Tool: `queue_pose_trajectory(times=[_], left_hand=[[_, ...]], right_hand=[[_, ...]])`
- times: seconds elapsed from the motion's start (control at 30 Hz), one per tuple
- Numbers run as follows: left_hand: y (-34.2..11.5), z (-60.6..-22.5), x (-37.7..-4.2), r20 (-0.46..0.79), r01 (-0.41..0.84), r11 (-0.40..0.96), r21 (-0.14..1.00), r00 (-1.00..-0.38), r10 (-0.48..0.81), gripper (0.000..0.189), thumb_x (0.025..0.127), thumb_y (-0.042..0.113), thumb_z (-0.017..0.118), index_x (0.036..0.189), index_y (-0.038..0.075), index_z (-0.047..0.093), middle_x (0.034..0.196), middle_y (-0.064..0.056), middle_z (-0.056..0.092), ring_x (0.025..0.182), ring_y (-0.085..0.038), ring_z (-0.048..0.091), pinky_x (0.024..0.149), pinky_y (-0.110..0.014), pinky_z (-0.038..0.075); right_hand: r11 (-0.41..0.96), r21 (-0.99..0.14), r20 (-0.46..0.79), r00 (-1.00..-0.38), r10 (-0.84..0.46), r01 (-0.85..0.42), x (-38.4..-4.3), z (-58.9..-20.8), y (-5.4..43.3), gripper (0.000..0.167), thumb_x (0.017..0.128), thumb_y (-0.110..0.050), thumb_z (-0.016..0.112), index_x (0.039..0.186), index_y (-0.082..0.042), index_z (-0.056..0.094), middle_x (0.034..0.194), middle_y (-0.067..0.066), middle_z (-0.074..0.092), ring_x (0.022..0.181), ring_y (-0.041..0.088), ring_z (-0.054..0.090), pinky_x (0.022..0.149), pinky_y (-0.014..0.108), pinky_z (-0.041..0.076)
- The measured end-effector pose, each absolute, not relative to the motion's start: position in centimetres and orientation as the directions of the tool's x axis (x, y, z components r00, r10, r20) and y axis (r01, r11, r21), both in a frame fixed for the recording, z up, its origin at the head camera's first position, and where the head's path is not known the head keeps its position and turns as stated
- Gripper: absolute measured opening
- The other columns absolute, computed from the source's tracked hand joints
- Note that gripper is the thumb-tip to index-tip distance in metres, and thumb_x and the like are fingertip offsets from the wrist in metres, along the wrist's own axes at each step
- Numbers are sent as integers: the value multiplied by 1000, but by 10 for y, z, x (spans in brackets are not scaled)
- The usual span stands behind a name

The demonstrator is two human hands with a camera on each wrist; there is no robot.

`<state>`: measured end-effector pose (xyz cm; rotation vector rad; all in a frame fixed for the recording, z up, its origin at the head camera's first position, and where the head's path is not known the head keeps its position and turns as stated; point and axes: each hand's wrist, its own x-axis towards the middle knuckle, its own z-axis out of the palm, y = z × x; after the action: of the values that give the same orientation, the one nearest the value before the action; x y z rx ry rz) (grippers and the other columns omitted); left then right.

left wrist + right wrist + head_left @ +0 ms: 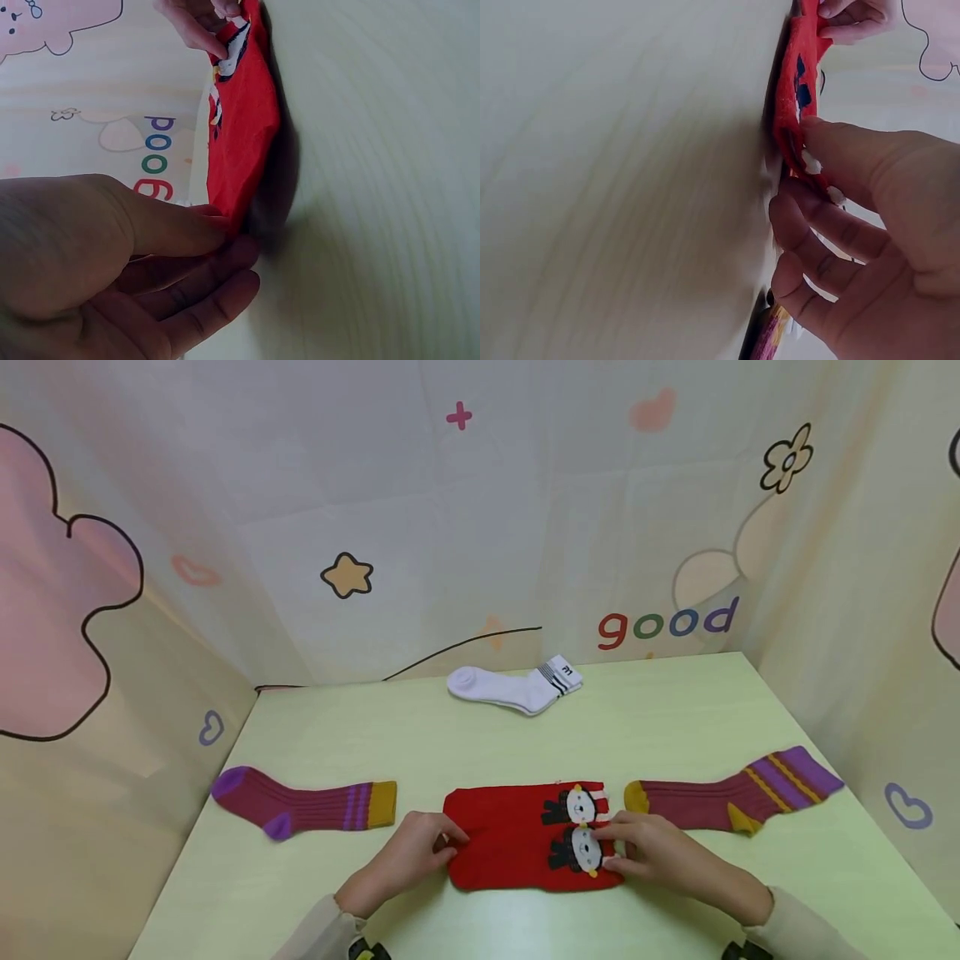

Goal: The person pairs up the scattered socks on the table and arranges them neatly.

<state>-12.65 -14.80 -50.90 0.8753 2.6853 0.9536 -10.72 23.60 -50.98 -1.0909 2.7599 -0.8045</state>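
Red socks [498, 839] with two black-and-white cartoon faces lie flat side by side on the pale table, nearest the person. My left hand [411, 857] pinches their left end between thumb and fingers; the left wrist view shows the red cloth [244, 135] slightly raised there. At the opposite end, my right hand [660, 853] pinches the white-striped edge beside the faces. In the right wrist view its thumb [847, 154] lies over the cloth, with fingers beneath. Whether the two socks are joined cannot be told.
A maroon sock with a mustard cuff [322, 806] lies left, and a maroon sock with purple and mustard stripes [705, 797] lies right, close to my right hand. White socks [510, 688] lie at the back, before a printed curtain [465, 527].
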Motion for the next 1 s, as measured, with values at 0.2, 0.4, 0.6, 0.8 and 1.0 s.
queue_pose_trajectory(times=[0.2,0.4,0.6,0.8,1.0], left_hand=[[-148,-505,-123,-10,461,650,604,-811,584,14,88,-4,76,99,2,80,94,-4,75,72,-7,55,64,-20,50],[-146,-502,-121,-8,492,653,576,-795,606,14,87,-5,77,99,2,81,96,-4,76,79,-12,61,70,-21,53],[-146,-504,-122,20,541,647,538,-775,632,15,85,-7,77,97,2,81,95,-3,74,83,-11,63,71,-20,54],[-145,-505,-122,11,538,660,524,-779,627,15,86,-6,77,97,2,81,95,-2,72,84,-12,63,71,-19,54],[-145,-506,-122,0,533,666,521,-781,625,15,86,-6,77,98,2,81,95,-2,71,85,-12,62,72,-19,54]], right_hand=[[610,-500,105,-742,-662,-615,-106,-511,234,29,90,-22,80,115,-8,77,93,-8,61,71,-1,46,61,18,43],[606,-506,109,-742,-661,-614,-102,-510,233,29,90,-22,81,115,-7,77,94,-6,60,71,1,48,62,18,44],[631,-515,74,-763,-642,-581,-101,-509,233,31,91,-27,80,117,-11,77,97,-7,59,73,3,47,62,19,42],[640,-520,63,-772,-632,-566,-101,-511,234,31,91,-28,80,117,-13,77,98,-7,58,73,4,46,62,20,42],[637,-531,58,-774,-631,-559,-102,-511,233,31,90,-27,81,117,-12,77,97,-7,58,73,4,46,61,19,41]])
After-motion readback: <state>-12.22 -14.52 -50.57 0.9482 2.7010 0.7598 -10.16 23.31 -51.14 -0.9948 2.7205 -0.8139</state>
